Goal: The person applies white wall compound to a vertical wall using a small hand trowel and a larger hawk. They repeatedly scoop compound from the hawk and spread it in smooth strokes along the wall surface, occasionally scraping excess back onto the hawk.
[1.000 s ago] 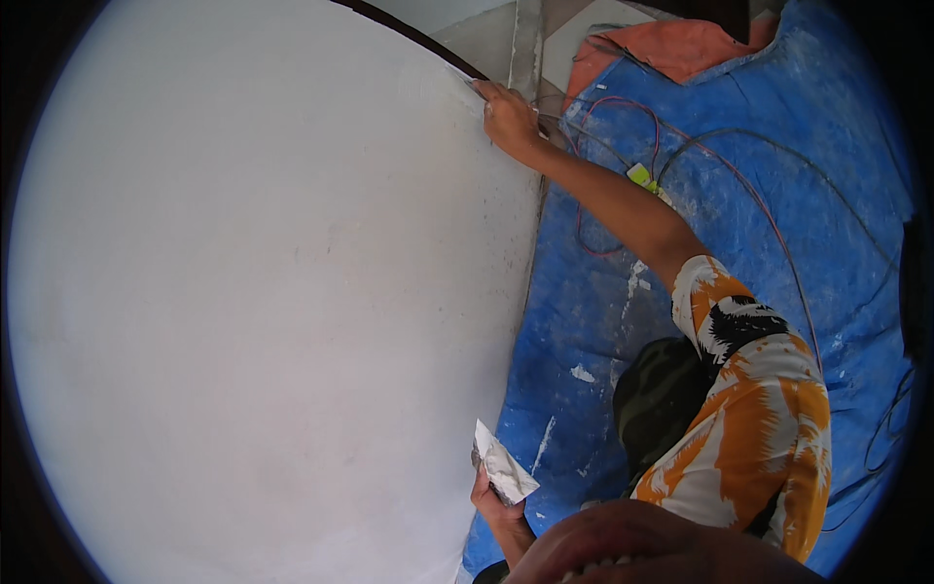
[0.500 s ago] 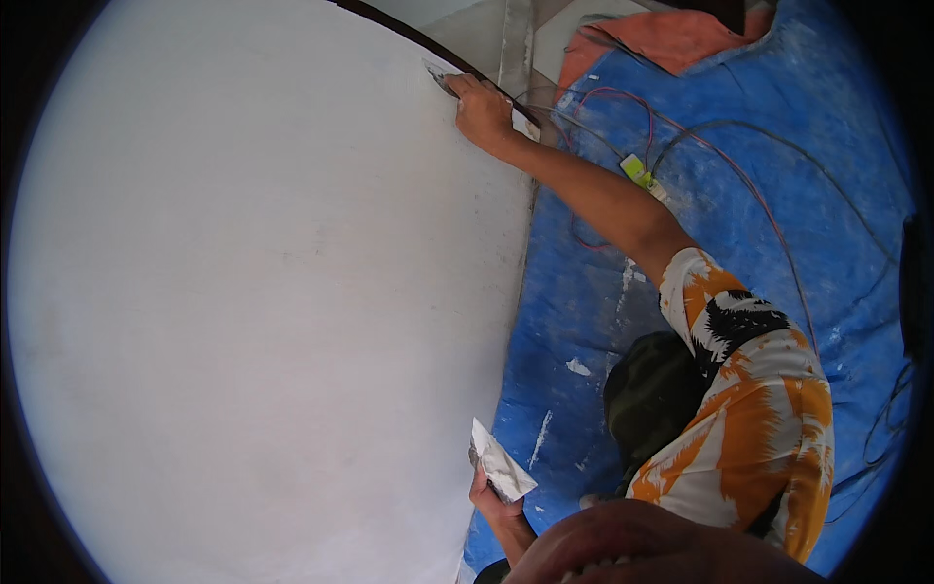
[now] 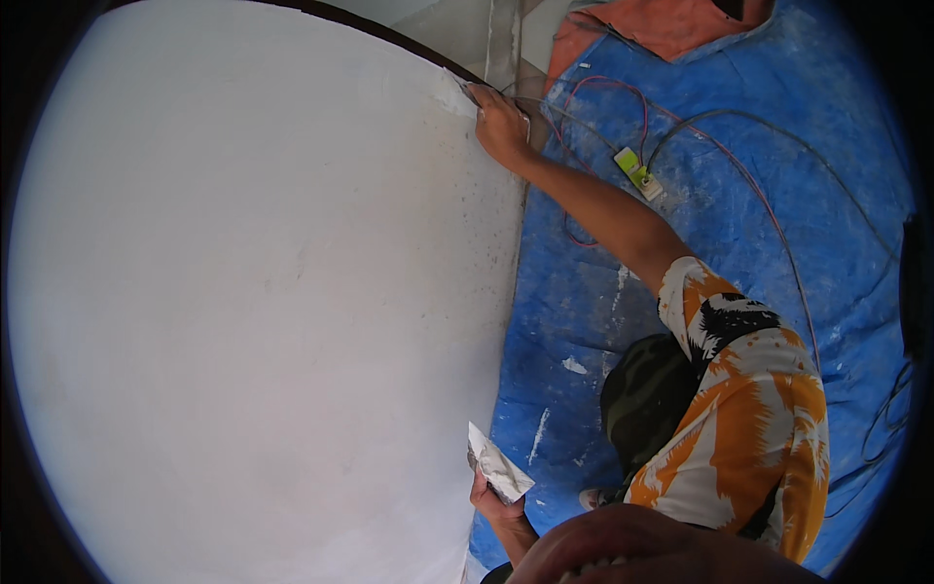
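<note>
At the top of the white wall (image 3: 253,273), my right hand (image 3: 503,128) is closed on a thin putty knife (image 3: 471,92). Most of that knife is hidden by the fingers. Its blade lies against the wall near the dark edge strip (image 3: 389,37), beside a bright smear of putty. Lower down, close to the wall's right border, my left hand (image 3: 494,498) grips a broad scraper (image 3: 472,459). White putty (image 3: 504,475) is heaped on its blade; the handle is covered by the hand.
A dusty blue sheet (image 3: 555,331) covers the floor on the right, with white splashes on it. A green-and-white power strip (image 3: 637,173) lies there among red and dark cables (image 3: 749,180). Orange cloth (image 3: 671,34) is folded at the far end.
My right hand has moved slightly down and right along the wall's edge with the putty knife, and a whiter smear shows beside it. My left hand has barely moved.
</note>
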{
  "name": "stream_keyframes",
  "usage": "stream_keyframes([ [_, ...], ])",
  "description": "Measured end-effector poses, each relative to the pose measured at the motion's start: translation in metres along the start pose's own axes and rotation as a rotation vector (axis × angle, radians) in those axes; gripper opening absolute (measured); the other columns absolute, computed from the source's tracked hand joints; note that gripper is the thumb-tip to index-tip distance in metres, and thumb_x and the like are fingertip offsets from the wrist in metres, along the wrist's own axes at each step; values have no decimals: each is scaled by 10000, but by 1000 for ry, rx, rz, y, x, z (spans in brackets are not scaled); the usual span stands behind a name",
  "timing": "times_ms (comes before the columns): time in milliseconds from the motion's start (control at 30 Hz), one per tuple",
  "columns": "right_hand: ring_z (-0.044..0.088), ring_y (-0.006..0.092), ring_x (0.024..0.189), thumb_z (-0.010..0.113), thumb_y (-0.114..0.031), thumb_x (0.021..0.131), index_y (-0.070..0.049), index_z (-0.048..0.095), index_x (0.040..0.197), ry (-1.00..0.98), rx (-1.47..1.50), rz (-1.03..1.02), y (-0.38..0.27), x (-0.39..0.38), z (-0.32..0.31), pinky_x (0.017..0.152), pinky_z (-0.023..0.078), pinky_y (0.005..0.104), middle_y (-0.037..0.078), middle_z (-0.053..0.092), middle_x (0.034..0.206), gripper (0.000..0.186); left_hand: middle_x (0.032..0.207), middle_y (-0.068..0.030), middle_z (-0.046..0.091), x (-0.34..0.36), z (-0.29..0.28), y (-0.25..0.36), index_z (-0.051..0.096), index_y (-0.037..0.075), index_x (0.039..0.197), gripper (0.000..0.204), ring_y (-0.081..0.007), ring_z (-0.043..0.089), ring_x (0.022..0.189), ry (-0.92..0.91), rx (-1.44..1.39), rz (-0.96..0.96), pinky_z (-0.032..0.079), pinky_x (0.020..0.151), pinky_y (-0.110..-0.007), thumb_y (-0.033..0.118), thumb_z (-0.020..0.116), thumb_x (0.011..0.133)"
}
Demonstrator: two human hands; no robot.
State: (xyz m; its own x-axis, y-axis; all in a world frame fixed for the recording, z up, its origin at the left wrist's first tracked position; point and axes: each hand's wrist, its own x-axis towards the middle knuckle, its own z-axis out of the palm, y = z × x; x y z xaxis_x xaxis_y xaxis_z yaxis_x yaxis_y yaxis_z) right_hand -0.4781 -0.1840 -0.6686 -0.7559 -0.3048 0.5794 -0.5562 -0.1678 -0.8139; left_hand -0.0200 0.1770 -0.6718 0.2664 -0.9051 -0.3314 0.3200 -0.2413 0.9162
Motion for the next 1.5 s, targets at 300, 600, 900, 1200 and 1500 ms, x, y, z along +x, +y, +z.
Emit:
stream_keyframes([
  [300, 576, 325, 1107, 577, 58, 776, -126, 556, 1335, -174, -19, -112, -14, -22, 9, 963, 497, 409, 78, 601, 1235, 588, 990, -79, 650, 27, 13, -2, 633, -12, 1097, 253, -210, 639, 889, -13, -99, -126, 540, 796, -365, 145, 511, 941],
  [600, 610, 313, 1137, 549, 50, 808, -89, 590, 1305, 22, 42, -79, 5, 7, 11, 984, 490, 402, 126, 628, 1276, 518, 1192, -113, 650, 45, 7, 1, 534, 22, 1316, 420, -263, 642, 1065, -165, -303, -251, 516, 954, -416, 157, 563, 919],
  [900, 599, 294, 1122, 556, 77, 774, -106, 602, 1299, -93, 33, -210, -20, 3, 6, 947, 513, 387, 78, 633, 1269, 558, 1184, -111, 654, 44, 9, -5, 535, 15, 1310, 413, -257, 642, 1067, -173, -276, -240, 515, 956, -408, 141, 560, 917],
  [1200, 618, 305, 1123, 545, 48, 811, -123, 646, 1260, 48, 46, -16, 25, -2, 17, 987, 488, 389, 103, 655, 1240, 491, 1078, -93, 663, 39, 28, 3, 599, 18, 1183, 318, -241, 649, 973, -61, -263, -220, 527, 874, -379, 160, 535, 905],
  [1500, 563, 312, 1146, 615, 20, 774, -146, 580, 1343, -22, 24, -14, 18, -7, 32, 937, 510, 401, 51, 584, 1315, 594, 967, -67, 669, 30, 35, 4, 633, 39, 1065, 235, -212, 657, 862, -4, -243, -212, 545, 741, -357, 169, 523, 903],
])
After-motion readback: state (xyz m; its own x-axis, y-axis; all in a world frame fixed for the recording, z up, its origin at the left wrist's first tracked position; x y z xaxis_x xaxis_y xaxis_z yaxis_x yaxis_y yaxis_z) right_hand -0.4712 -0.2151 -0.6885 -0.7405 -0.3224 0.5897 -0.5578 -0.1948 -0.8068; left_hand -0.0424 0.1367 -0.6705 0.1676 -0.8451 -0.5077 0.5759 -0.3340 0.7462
